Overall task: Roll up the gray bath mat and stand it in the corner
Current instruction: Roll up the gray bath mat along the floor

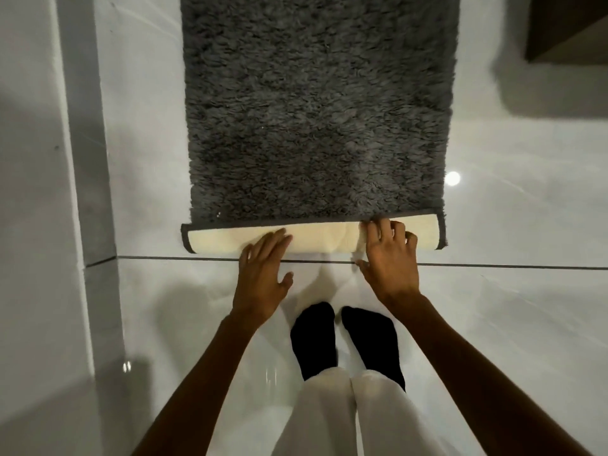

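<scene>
Underfoot, glossy white floor tiles with one dark grout line; pale wall at left, dark cabinet at upper right. Ahead of two black socks, gray bath mat flat on floor, near edge turned over into cream-backed roll. Left hand open, fingers spread, tips touching roll. Right hand curled over roll near its right end, grip hard to judge. Far end of mat cut off at top.
</scene>
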